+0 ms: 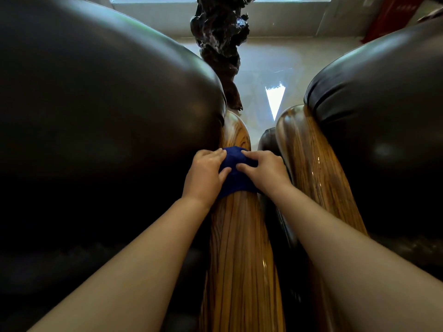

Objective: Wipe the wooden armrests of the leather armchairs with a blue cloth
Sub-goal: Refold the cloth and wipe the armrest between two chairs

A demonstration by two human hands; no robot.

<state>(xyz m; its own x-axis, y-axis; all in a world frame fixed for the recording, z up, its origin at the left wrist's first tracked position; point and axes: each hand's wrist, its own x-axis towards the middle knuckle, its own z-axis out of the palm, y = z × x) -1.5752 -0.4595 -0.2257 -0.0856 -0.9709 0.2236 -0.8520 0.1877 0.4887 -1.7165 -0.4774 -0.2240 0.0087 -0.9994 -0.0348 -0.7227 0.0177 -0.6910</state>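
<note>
A blue cloth (236, 173) is draped across the glossy wooden armrest (239, 248) of the left dark leather armchair (100, 111). My left hand (206, 174) presses on the cloth's left side. My right hand (263, 172) presses on its right side, fingers spread over the fabric. Both hands sit about midway along the armrest. A second wooden armrest (311, 159) runs alongside to the right, belonging to the right leather armchair (378, 111). Neither hand touches that one.
A narrow dark gap separates the two armrests. Beyond them stands a dark gnarled wood carving (220, 39) on a shiny pale tiled floor (275, 75). A window sill lies at the far top, and something red (393, 15) sits at the top right.
</note>
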